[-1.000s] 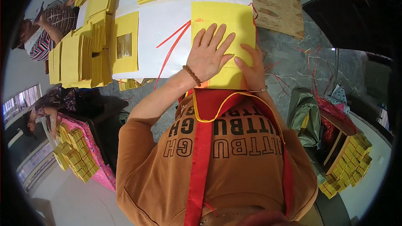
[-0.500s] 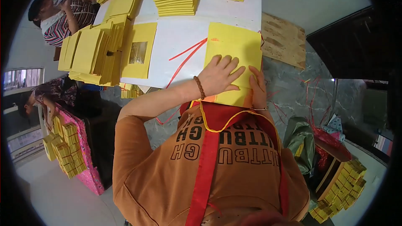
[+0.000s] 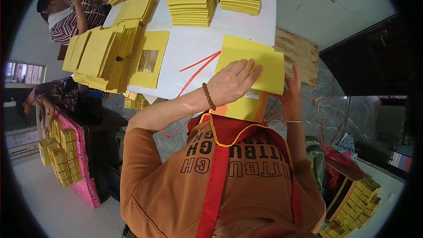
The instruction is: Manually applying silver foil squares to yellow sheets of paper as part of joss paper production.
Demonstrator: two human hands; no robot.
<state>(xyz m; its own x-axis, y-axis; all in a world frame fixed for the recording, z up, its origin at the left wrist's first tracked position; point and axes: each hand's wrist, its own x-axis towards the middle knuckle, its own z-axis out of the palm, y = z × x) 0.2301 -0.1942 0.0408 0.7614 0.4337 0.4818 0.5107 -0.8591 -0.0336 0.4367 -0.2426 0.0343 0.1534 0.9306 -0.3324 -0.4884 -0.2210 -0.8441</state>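
- The upper yellow sheet (image 3: 269, 64) lies at the tabletop's (image 3: 189, 40) near right part, right of frame center, over a lower yellow sheet (image 3: 244, 111).
- The left hand (image 3: 232, 79) is open, laid across the upper yellow sheet, fingers together.
- The right hand (image 3: 291, 94) stands at its right edge, fingers extended; whether it pinches the edge cannot be told.
- Recommended: spread pressure through the left palm and guide the edge lightly; uneven pressure could skew or crease the paper.
- Red strands (image 3: 198, 72) lie left of the sheets and could snag.
- The red apron (image 3: 235, 133) crowds the lower yellow sheet's near end.
- Yellow stacks (image 3: 192, 9) occupy the upper center; a windowed yellow sheet (image 3: 154, 44) lies left.
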